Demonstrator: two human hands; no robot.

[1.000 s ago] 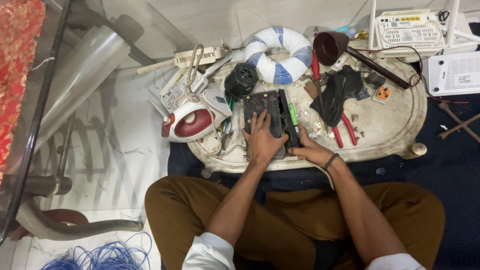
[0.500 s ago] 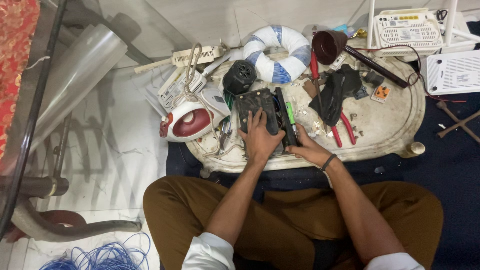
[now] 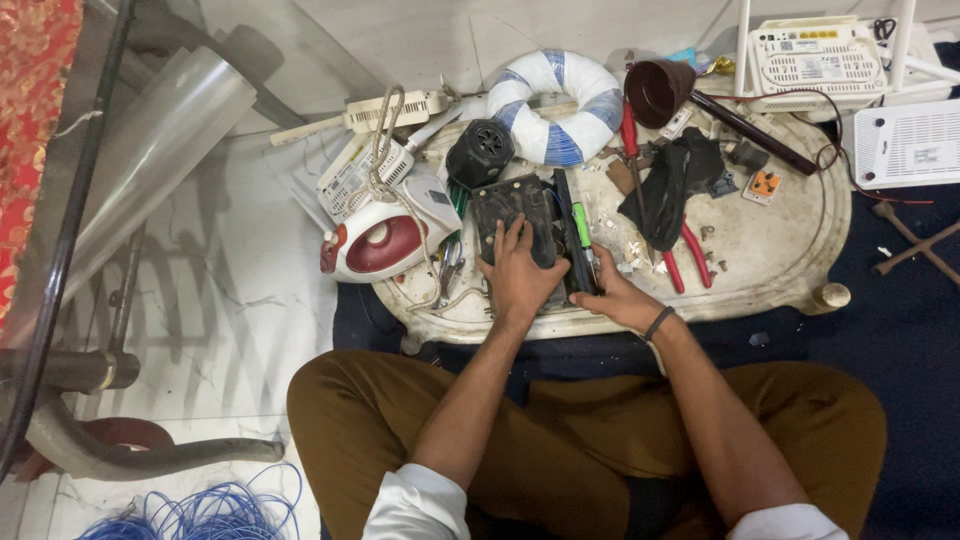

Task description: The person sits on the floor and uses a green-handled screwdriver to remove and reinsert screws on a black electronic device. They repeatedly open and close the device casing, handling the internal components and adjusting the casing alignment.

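Observation:
I sit cross-legged at a low, worn white tray table [image 3: 780, 265]. My left hand [image 3: 520, 272] lies flat on a dark opened electrical unit [image 3: 505, 205], fingers spread over its inside. My right hand [image 3: 620, 293] grips the unit's right edge, thumb next to a green-handled screwdriver [image 3: 582, 225] that rests along that side. Whether the right fingers pinch the screwdriver is hidden.
Red-handled pliers [image 3: 690, 255] and a black cloth [image 3: 675, 180] lie right of the unit. A red and white clothes iron [image 3: 380, 240], a black round part [image 3: 480, 152], a blue-white ring [image 3: 555, 105], a maroon cup [image 3: 658, 90], white routers [image 3: 815, 55] and blue wire [image 3: 200, 515] surround me.
The view has shifted slightly. Both hands stay on the dark unit, with the left hand's fingers reaching a little further over it.

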